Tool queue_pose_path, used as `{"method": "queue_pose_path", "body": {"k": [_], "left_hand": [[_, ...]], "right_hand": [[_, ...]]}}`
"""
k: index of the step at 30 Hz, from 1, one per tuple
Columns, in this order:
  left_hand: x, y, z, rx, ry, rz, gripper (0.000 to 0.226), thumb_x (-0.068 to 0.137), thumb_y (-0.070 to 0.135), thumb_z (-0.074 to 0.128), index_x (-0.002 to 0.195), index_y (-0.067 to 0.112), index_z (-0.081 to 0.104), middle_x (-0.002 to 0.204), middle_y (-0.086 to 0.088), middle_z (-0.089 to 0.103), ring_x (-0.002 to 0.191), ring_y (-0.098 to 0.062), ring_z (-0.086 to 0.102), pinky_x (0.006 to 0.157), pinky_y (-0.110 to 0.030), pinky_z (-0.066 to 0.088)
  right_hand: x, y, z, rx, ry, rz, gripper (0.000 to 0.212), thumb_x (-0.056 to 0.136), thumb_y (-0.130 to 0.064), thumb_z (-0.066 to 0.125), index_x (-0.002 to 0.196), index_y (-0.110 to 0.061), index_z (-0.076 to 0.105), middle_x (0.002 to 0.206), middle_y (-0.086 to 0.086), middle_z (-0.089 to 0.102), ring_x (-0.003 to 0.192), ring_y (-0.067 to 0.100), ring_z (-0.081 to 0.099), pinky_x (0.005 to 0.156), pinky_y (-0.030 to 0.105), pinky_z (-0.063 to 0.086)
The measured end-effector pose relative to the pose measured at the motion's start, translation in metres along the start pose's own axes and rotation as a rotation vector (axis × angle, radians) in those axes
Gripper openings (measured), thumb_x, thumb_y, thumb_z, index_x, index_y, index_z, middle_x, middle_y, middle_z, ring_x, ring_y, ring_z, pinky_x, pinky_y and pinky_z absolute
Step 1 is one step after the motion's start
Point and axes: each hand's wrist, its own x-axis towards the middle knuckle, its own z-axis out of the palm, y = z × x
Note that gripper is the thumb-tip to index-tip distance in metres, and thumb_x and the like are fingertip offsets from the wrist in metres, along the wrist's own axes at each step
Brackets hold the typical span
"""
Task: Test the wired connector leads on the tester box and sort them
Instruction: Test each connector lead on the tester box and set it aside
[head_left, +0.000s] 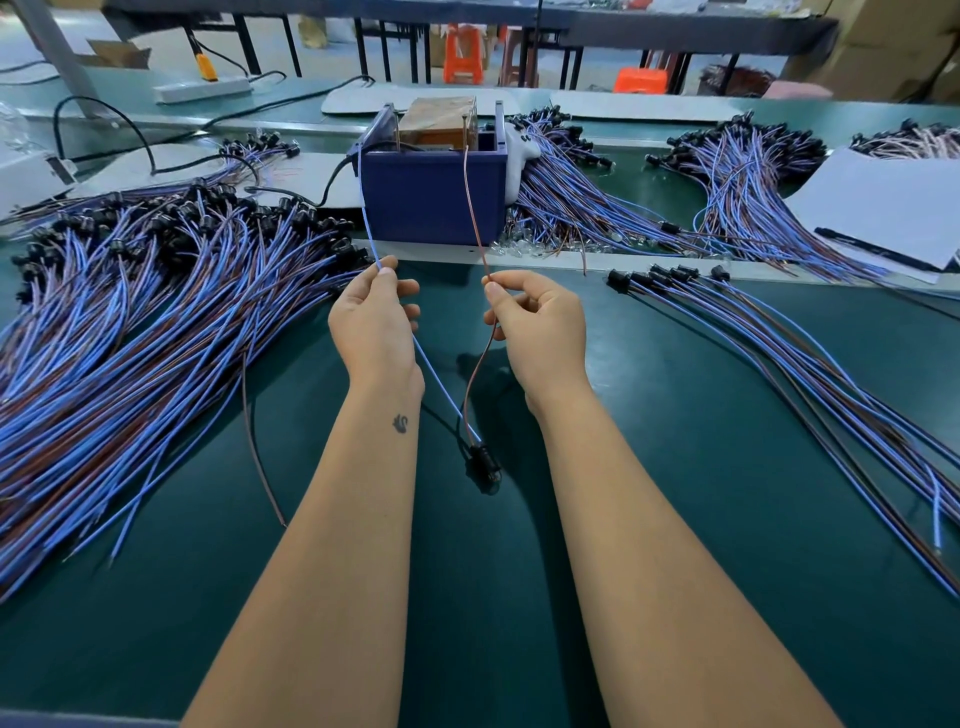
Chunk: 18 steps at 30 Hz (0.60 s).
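Observation:
One lead hangs between my hands, its black connector (483, 462) dangling just above the green mat. My left hand (371, 317) pinches the blue wire (366, 213). My right hand (535, 332) pinches the brown wire (475, 213). Both wires run up and away to the top of the blue tester box (434, 200), the blue one at its left corner, the brown one near a metal post. Whether the bare tips touch the contacts I cannot tell.
A big heap of blue and brown leads (145, 322) covers the mat on the left. A smaller fanned row of leads (779, 338) lies on the right, more bundles (737, 171) behind it. White sheets (883, 208) sit far right. A black cable (332, 182) enters the box.

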Motion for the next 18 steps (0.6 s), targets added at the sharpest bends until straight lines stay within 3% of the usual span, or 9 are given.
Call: {"method": "queue_pose_path", "body": {"k": [18], "left_hand": [[-0.0044,-0.0005,0.0017,0.127,-0.072,-0.002,0.018,0.097,0.013,0.054,0.092,0.017,0.071,0.069,0.005,0.066,0.046,-0.004,0.047,0.048,-0.015,0.043]], "right_hand": [[0.0001,-0.0001,-0.0003,-0.002,-0.009,0.003,0.010,0.092,-0.017,0.064,0.090,-0.024,0.070,0.062,-0.004,0.063,0.066,0.010,0.059,0.079,0.047,0.056]]}}
